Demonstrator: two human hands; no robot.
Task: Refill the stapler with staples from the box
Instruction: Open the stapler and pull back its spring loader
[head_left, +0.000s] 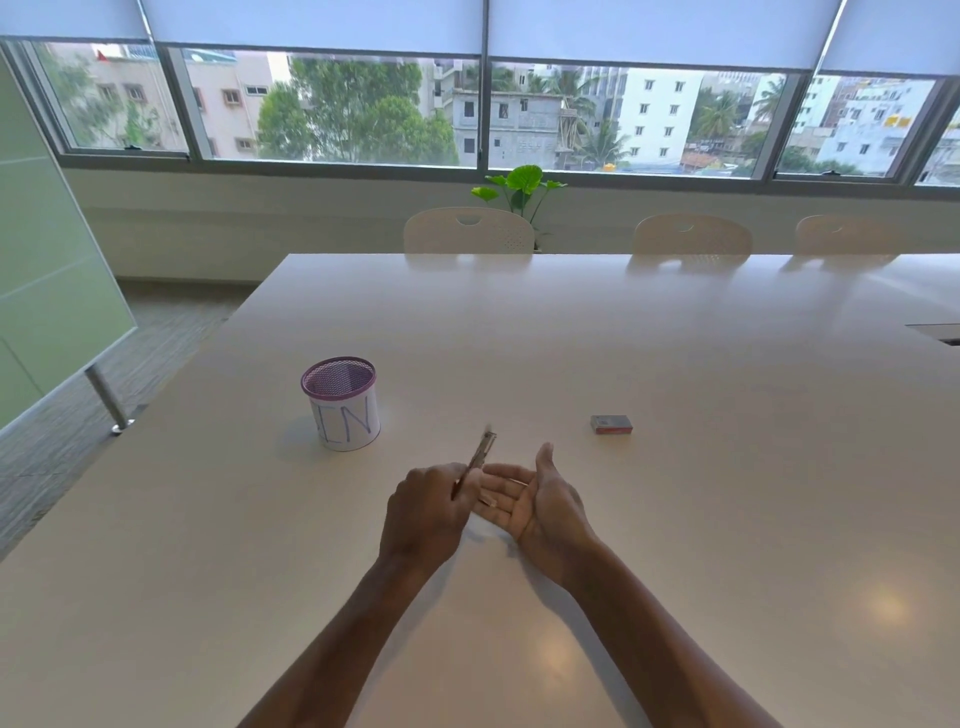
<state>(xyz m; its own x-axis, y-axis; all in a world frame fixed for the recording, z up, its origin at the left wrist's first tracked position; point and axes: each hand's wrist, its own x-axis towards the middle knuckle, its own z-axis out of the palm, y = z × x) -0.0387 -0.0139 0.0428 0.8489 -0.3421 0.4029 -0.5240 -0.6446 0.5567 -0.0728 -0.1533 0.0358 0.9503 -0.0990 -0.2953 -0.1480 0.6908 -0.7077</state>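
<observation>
My left hand (428, 512) is shut on a small metal stapler (480, 451), whose upper part tilts up and away past my fingers. My right hand (535, 499) lies palm up beside it, fingers spread, with what looks like a small strip of staples (491, 501) resting on the fingers. The small red and grey staple box (611, 424) lies flat on the white table (675, 364), to the right of and beyond my hands, apart from them.
A purple mesh pen cup (342, 402) with a white paper label stands left of and beyond my hands. Three chairs (469, 231) line the table's far edge, with a potted plant (522, 189) behind. A glass board (47, 270) stands at the left.
</observation>
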